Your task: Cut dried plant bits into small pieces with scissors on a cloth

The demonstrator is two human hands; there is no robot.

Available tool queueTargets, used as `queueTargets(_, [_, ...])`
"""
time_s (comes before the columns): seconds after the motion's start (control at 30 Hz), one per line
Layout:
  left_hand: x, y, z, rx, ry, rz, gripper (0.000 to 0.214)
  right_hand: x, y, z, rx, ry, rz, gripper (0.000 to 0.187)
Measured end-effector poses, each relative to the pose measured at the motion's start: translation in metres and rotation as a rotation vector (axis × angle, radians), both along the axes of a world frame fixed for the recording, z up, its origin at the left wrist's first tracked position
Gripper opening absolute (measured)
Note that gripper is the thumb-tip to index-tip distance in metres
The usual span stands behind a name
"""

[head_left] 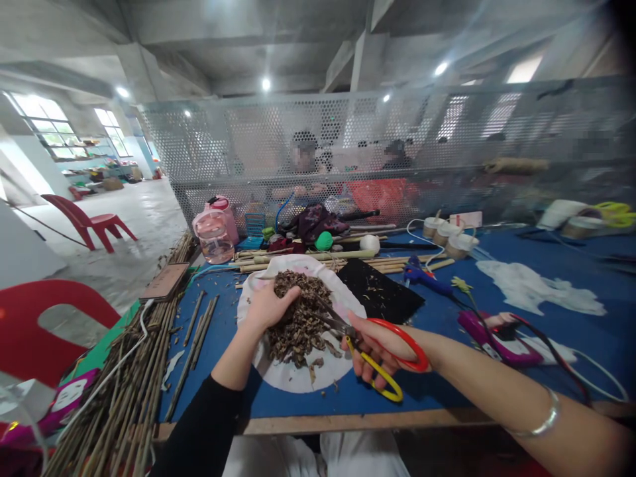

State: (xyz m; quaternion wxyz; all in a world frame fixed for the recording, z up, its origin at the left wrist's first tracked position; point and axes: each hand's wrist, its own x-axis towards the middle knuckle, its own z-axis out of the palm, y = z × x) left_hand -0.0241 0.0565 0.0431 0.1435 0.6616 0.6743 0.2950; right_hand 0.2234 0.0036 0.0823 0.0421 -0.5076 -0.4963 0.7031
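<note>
A heap of dried brown plant pieces (297,342) lies on a round white cloth (293,382) at the middle of the blue table. My left hand (268,307) is at the heap's left side, its thumb laid over a bunch of the pieces; the other fingers are hidden behind them. In my right hand (380,344) is a pair of scissors (396,391) with one red and one yellow handle loop. The blades point left into the heap near my left thumb, and their tips are hard to make out among the pieces.
Bundled thin sticks (124,384) run along the table's left edge. Behind the cloth lie pale sticks (348,257) and a pink water bottle (214,235). A black cloth (380,295), a blue glue gun (430,278) and a purple power strip (497,338) with cables are right. People sit beyond the perforated screen (238,146).
</note>
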Motion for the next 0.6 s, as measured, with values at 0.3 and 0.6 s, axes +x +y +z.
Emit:
queueTargets(0.3, [0.019, -0.013, -0.008, 0.180, -0.018, -0.285, 0.034, -0.021, 0.034, 0.008, -0.008, 0.000, 0.041, 0.077])
queueTargets(0.6, [0.016, -0.012, -0.015, 0.235, 0.003, -0.406, 0.032, -0.034, 0.046, -0.013, 0.357, -0.211, 0.099, 0.073])
